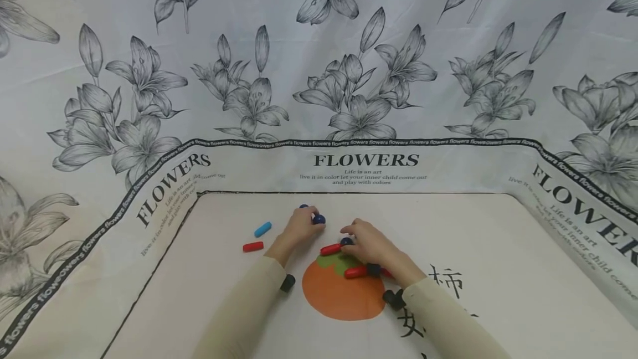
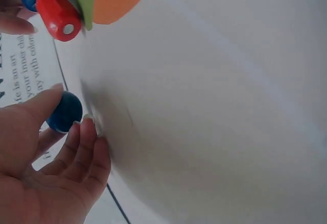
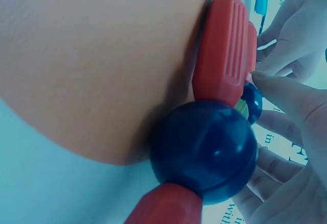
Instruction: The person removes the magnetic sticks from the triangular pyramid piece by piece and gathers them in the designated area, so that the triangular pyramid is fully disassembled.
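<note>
My left hand [image 1: 301, 224] pinches a dark blue ball [image 2: 66, 112] between thumb and fingers, above the printed tabletop. A second blue ball [image 1: 304, 206] shows just past its knuckles. To the right, my right hand [image 1: 372, 244] holds another dark blue ball [image 1: 346, 242] by thumb and fingertips. A red rod [image 1: 330, 249] with a small silvery disc in its end [image 2: 68, 29] sticks out from that ball toward the left hand. Below the right wrist lies a larger-looking dark blue ball [image 3: 204, 150] with red rods [image 3: 220, 50] attached on opposite sides.
A light blue rod [image 1: 262, 229] and a loose red rod [image 1: 252, 246] lie left of the left hand. Black pieces [image 1: 287, 283] sit beside the left sleeve and near the right sleeve [image 1: 394, 298]. The cloth bears a printed orange persimmon [image 1: 344, 295] and dark characters.
</note>
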A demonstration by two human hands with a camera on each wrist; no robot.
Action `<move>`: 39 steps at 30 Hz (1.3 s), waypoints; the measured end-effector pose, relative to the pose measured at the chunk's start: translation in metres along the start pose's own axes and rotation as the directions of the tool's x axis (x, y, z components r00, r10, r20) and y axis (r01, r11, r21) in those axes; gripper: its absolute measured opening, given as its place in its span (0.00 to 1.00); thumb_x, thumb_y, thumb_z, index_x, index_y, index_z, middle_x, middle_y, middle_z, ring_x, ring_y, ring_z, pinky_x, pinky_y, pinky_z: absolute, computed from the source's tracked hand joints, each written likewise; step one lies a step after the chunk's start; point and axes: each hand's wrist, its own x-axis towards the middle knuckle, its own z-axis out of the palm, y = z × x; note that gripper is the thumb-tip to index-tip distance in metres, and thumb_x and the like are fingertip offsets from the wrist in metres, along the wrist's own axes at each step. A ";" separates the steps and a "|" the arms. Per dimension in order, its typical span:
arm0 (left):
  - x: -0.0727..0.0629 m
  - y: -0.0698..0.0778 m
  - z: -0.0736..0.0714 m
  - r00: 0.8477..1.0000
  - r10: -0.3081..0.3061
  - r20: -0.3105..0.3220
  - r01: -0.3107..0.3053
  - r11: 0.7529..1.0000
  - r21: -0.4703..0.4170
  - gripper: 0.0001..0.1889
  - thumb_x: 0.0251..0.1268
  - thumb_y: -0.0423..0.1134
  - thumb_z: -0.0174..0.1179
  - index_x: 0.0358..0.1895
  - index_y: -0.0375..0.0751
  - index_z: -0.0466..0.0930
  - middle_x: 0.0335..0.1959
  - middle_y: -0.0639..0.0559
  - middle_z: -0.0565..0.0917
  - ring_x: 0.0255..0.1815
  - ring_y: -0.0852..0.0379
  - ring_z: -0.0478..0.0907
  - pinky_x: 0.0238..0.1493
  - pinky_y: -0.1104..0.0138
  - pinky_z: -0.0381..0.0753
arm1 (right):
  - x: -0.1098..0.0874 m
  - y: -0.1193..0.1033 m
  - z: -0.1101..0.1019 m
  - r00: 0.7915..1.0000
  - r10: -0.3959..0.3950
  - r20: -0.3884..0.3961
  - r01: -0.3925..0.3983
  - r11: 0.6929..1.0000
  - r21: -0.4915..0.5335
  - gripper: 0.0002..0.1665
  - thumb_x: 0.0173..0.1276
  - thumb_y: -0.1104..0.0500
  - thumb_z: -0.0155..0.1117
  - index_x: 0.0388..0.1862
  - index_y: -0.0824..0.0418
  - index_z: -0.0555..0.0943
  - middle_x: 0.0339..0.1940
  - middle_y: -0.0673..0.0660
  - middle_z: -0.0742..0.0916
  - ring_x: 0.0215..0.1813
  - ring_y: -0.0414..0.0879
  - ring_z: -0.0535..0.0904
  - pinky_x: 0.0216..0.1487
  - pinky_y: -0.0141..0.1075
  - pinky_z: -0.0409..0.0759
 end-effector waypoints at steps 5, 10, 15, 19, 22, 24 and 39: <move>0.004 -0.002 0.005 0.999 -0.038 -0.026 0.038 0.999 0.011 0.19 0.70 0.43 0.67 0.59 0.39 0.78 0.56 0.41 0.82 0.55 0.47 0.80 0.60 0.53 0.80 | 0.003 0.000 0.002 1.000 0.012 -0.002 -0.012 0.999 0.032 0.22 0.67 0.58 0.73 0.57 0.67 0.84 0.41 0.57 0.84 0.44 0.48 0.79 0.52 0.47 0.81; 0.003 -0.003 0.001 0.998 -0.052 -0.022 0.051 0.998 -0.021 0.23 0.70 0.44 0.67 0.63 0.41 0.75 0.48 0.44 0.81 0.48 0.48 0.78 0.55 0.54 0.81 | 0.005 0.001 0.002 1.000 0.010 0.002 -0.010 0.999 0.033 0.18 0.68 0.59 0.72 0.54 0.66 0.86 0.40 0.55 0.86 0.42 0.47 0.79 0.52 0.47 0.81; -0.003 -0.010 -0.006 1.000 -0.023 -0.016 0.023 1.000 -0.021 0.26 0.70 0.47 0.67 0.66 0.43 0.73 0.39 0.48 0.77 0.41 0.51 0.74 0.43 0.61 0.78 | 0.007 0.002 0.001 1.000 0.011 -0.003 -0.011 0.999 0.038 0.14 0.68 0.60 0.72 0.50 0.64 0.87 0.40 0.55 0.88 0.42 0.47 0.80 0.53 0.47 0.81; -0.011 -0.016 -0.014 1.000 0.007 0.001 -0.007 1.000 0.015 0.27 0.68 0.47 0.69 0.66 0.41 0.75 0.35 0.49 0.78 0.35 0.53 0.74 0.36 0.65 0.74 | 0.007 0.003 0.002 1.000 0.017 -0.011 -0.016 1.000 0.026 0.15 0.67 0.59 0.73 0.50 0.64 0.87 0.39 0.55 0.87 0.40 0.46 0.78 0.51 0.45 0.81; -0.019 -0.020 -0.022 0.999 0.021 0.032 -0.022 0.999 0.039 0.25 0.68 0.46 0.69 0.63 0.38 0.77 0.34 0.49 0.78 0.34 0.53 0.75 0.36 0.66 0.75 | 0.007 0.006 0.003 1.000 0.026 -0.011 -0.026 0.999 0.025 0.15 0.67 0.59 0.73 0.50 0.64 0.87 0.34 0.53 0.85 0.37 0.45 0.76 0.44 0.42 0.79; -0.026 -0.022 -0.026 0.997 0.031 0.068 -0.034 0.998 0.045 0.23 0.68 0.46 0.69 0.60 0.38 0.79 0.35 0.49 0.79 0.36 0.53 0.75 0.38 0.65 0.77 | 0.006 0.007 0.004 0.999 0.036 -0.010 -0.035 0.999 0.029 0.14 0.67 0.59 0.74 0.49 0.63 0.86 0.31 0.52 0.83 0.35 0.45 0.75 0.40 0.39 0.77; -0.058 -0.015 -0.009 0.952 0.154 0.265 -0.141 0.988 -0.068 0.16 0.67 0.43 0.70 0.53 0.41 0.83 0.35 0.53 0.80 0.38 0.55 0.76 0.40 0.66 0.79 | 0.003 0.011 0.006 0.999 -0.031 0.016 0.028 0.988 0.152 0.12 0.67 0.61 0.72 0.47 0.63 0.87 0.33 0.51 0.85 0.34 0.44 0.77 0.41 0.38 0.79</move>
